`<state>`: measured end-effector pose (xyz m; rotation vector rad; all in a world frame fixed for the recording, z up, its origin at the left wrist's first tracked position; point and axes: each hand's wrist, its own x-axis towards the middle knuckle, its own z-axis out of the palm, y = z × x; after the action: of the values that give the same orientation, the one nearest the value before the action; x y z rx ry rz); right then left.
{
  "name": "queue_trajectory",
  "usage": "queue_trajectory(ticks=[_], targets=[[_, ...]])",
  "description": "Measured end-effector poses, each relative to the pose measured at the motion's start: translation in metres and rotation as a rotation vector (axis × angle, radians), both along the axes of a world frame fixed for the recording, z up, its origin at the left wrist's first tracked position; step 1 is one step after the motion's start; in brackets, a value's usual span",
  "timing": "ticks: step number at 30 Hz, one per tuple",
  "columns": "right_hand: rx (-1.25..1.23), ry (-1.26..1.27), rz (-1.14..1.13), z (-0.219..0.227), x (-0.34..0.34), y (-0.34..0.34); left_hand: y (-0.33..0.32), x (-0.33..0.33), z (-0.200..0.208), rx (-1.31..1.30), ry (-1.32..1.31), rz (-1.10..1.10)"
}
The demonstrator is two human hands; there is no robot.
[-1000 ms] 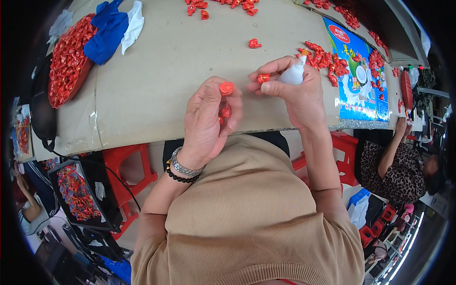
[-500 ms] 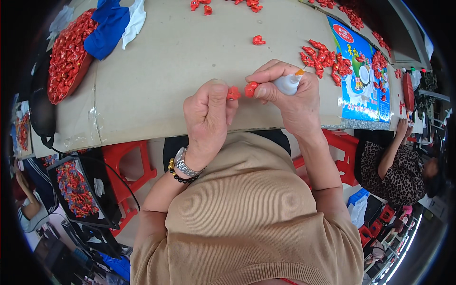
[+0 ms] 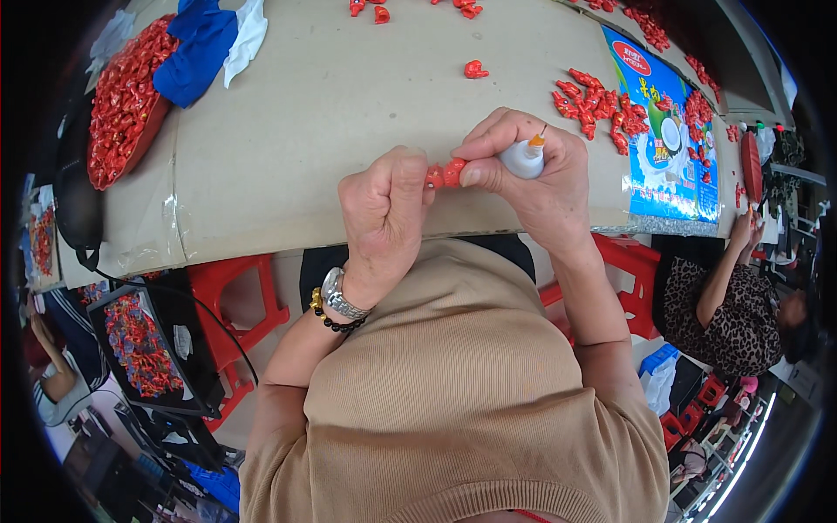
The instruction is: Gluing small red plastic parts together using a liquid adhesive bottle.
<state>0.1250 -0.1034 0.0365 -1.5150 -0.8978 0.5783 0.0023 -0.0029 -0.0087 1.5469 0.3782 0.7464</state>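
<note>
My left hand [image 3: 386,202] is closed in a pinch on a small red plastic piece [image 3: 433,178]. Between thumb and fingertips, my right hand [image 3: 539,183] grips a second red piece [image 3: 453,172]. The two pieces touch end to end above the table's near edge. A white squeeze bottle [image 3: 524,160] with an orange collar and a thin needle tip is also tucked in my right hand, its tip pointing up and away. On the table beyond lies a single red piece [image 3: 475,70]; a loose cluster of red pieces [image 3: 593,103] is to the right.
A heaped tray of red pieces [image 3: 131,105] stands at the left, beside blue cloth [image 3: 199,48]. A blue printed sheet [image 3: 649,179] lies on the table [image 3: 288,122] at right. Red stools [image 3: 235,305] stand below. Another person [image 3: 728,305] works at far right.
The red pieces in my two hands, apart before, have come together and now touch. The bottle in my right hand has tilted more upright.
</note>
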Motion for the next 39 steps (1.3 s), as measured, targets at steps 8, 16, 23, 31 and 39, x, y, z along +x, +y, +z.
queue_trajectory(ticks=[8, 16, 23, 31, 39], targets=[[-0.007, 0.163, 0.000, 0.000, 0.004, -0.002, 0.001, -0.002, -0.001, -0.045, 0.007, -0.015], [-0.050, 0.029, -0.007, -0.003, -0.001, 0.000, 0.001, -0.001, -0.003, 0.034, -0.011, -0.020], [-0.046, 0.026, -0.031, -0.009, -0.006, 0.001, -0.002, 0.001, -0.005, 0.085, -0.016, 0.019], [-0.061, 0.103, -0.058, -0.015, -0.013, 0.002, -0.004, 0.003, -0.006, 0.106, 0.001, 0.054], [-0.045, 0.049, -0.054, -0.018, -0.014, 0.003, -0.005, 0.002, -0.005, 0.117, 0.016, 0.047]])
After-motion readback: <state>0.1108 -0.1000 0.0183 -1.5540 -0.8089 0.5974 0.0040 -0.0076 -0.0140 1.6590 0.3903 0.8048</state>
